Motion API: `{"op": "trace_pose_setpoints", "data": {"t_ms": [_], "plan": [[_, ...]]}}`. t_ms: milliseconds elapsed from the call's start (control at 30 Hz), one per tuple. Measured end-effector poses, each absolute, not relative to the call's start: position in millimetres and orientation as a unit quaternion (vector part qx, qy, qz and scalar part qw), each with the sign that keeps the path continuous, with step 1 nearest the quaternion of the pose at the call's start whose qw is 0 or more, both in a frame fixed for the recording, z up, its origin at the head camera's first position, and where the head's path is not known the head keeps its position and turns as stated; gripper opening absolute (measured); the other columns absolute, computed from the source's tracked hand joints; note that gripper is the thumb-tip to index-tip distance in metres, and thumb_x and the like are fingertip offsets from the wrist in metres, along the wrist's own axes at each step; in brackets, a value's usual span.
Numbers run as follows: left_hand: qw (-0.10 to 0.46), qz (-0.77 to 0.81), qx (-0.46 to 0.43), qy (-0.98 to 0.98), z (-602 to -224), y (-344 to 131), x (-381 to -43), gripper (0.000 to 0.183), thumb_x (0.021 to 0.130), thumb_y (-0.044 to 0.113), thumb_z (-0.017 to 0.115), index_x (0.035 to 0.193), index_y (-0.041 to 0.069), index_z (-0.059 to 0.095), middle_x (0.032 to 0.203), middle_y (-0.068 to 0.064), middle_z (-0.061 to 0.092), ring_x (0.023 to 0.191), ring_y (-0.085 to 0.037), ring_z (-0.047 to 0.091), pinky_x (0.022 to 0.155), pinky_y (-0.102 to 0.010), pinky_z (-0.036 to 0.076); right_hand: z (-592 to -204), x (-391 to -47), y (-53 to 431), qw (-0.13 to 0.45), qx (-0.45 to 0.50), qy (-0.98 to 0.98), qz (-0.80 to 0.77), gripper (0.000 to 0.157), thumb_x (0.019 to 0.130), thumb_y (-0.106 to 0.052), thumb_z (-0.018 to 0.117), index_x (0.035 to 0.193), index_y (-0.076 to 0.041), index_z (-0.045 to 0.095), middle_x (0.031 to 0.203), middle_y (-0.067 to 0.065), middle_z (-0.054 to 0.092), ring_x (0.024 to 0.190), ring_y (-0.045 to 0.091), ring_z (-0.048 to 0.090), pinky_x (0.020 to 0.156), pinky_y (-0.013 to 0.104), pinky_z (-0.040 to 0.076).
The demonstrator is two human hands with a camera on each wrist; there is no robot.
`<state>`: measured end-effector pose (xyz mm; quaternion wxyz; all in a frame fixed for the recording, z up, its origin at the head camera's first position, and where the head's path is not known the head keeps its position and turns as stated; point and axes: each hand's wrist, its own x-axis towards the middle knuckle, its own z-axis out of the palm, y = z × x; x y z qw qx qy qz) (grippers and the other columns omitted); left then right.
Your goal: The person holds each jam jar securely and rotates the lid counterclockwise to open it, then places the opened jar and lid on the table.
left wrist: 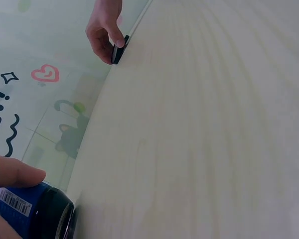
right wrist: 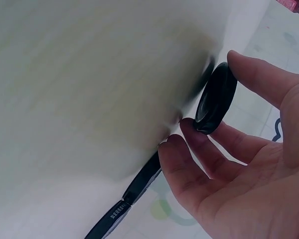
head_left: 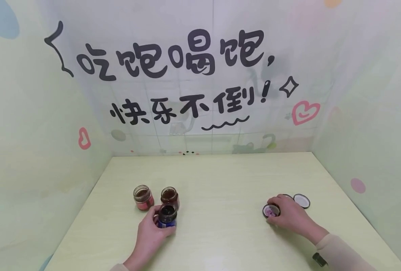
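My left hand [head_left: 152, 229] grips a glass jar with a blue label [head_left: 167, 221]. The jar has no lid on, and dark contents show through its mouth. In the left wrist view, the thumb or a finger lies along the blue jar's [left wrist: 32, 211] barcoded side. My right hand [head_left: 293, 216] pinches a round jar lid [head_left: 271, 211] by its rim, its pale, purple-smeared inside facing up. In the right wrist view, this black lid [right wrist: 218, 99] sits between thumb and fingers, close to the tabletop; whether it touches is unclear.
Two more lidless jars, one with a pink label [head_left: 144, 199] and one dark red [head_left: 170, 195], stand behind my left hand. A white-lined lid [head_left: 302, 201] lies beyond my right hand, beside another lid partly hidden by the fingers. Printed walls enclose the table [head_left: 217, 188].
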<state>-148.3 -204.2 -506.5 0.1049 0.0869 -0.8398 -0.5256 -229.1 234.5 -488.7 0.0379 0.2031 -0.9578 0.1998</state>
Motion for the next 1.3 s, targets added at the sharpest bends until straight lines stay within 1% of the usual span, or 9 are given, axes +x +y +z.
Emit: {"op": "trace_pose_setpoints", "data": {"t_ms": [367,567,733,1000,1300], "plan": [[0.111,-0.529,0.080,-0.837,-508.0,-205.1,-146.7,0.072,0.060,0.002,0.091,0.123,0.009,0.057,0.122,-0.016,0.068,0.117,-0.037,0.063,0.103,-0.055,0.044,-488.9,-227.9,236.4,0.049,0.206,-0.958,0.193,0.045,0.069,-0.023,0.090,0.106,-0.008,0.070,0.096,0.000,0.059,0.088,0.017,0.055,0.076,0.040,0.050],[0.114,-0.531,0.080,-0.836,-509.6,-205.9,-146.1,0.071,0.060,0.000,0.091,0.122,0.010,0.058,0.121,-0.013,0.068,0.117,-0.033,0.063,0.104,-0.050,0.045,-490.0,-228.4,237.3,0.055,0.207,-0.958,0.189,0.044,0.067,-0.020,0.090,0.105,-0.008,0.071,0.097,0.001,0.060,0.088,0.017,0.056,0.077,0.040,0.050],[0.113,-0.535,0.083,-0.833,-508.8,-205.7,-144.3,0.071,0.060,0.002,0.092,0.122,0.011,0.059,0.122,-0.010,0.069,0.117,-0.031,0.063,0.103,-0.048,0.046,-489.7,-228.0,237.9,0.044,0.205,-0.959,0.192,0.045,0.068,-0.021,0.091,0.106,-0.008,0.071,0.099,0.001,0.060,0.089,0.018,0.056,0.078,0.041,0.050],[0.118,-0.519,0.081,-0.843,-510.2,-206.4,-144.0,0.071,0.060,0.006,0.093,0.122,0.013,0.060,0.123,-0.007,0.068,0.120,-0.032,0.061,0.107,-0.052,0.041,-488.6,-229.3,240.4,0.032,0.206,-0.958,0.198,0.048,0.067,-0.023,0.093,0.106,-0.009,0.071,0.098,0.001,0.059,0.089,0.018,0.056,0.080,0.043,0.050],[0.110,-0.510,0.072,-0.850,-511.0,-206.8,-143.1,0.073,0.061,0.007,0.093,0.125,0.011,0.057,0.127,-0.012,0.065,0.124,-0.038,0.057,0.108,-0.058,0.037,-489.5,-229.9,241.4,0.025,0.202,-0.959,0.200,0.051,0.065,-0.026,0.094,0.107,-0.009,0.071,0.099,0.002,0.059,0.089,0.018,0.056,0.080,0.043,0.050]]}}
